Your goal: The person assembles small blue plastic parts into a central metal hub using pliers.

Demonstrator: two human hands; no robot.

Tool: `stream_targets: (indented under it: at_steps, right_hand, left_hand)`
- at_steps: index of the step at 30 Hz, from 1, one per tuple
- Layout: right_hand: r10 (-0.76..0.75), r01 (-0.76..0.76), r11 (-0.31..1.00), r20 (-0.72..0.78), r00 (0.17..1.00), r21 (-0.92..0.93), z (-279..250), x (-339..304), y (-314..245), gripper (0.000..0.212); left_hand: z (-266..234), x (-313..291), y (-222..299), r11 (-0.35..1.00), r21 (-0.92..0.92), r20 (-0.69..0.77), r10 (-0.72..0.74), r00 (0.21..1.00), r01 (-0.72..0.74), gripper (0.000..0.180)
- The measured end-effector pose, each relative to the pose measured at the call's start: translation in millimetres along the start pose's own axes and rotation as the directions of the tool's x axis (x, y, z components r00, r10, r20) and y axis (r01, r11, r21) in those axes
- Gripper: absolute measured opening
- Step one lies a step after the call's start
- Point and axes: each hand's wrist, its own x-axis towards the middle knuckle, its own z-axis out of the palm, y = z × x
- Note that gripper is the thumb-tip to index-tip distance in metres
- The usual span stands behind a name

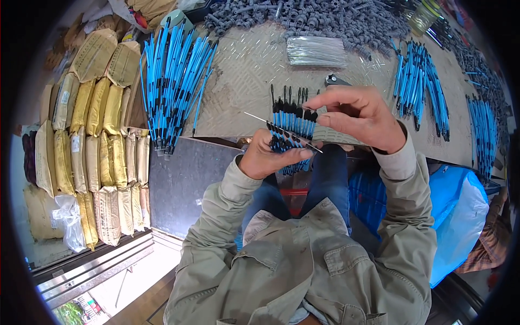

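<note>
My left hand (263, 157) is closed round a bundle of thin blue rods (292, 122) with black fittings and black loops at their upper ends. A straight thin metal wire (254, 116) runs slantwise across the bundle, its far end sticking out to the left and its near end beside my left thumb. Right of the loops is my right hand (363, 115), thumb and forefinger curved toward each other in a pinch at the black tips. What lies between those fingertips, if anything, is too small to make out. The bundle hangs over the table's front edge, above my knees.
Blue rods lie in piles at the left (176, 81) and right (420, 86) of the table (244, 70). Behind are a stack of clear thin sticks (316, 51) and a heap of grey plastic fittings (319, 19). Wrapped packages (97, 146) stand left; a blue-white bag (460, 211) sits right.
</note>
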Motion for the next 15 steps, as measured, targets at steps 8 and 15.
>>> stream_targets:
  at_steps: [8,15]
  right_hand:
    - [0.004,0.006,0.991,0.074,0.997,-0.136,-3,5,-12,0.019]
    - [-0.029,0.023,0.958,-0.015,0.999,-0.286,6,-1,-12,0.016]
  left_hand:
    - [-6,-2,0,0.997,0.061,0.026,-0.043,0.999,0.042,0.026]
    - [-5,2,-1,0.996,0.087,0.048,0.007,0.999,-0.011,0.029]
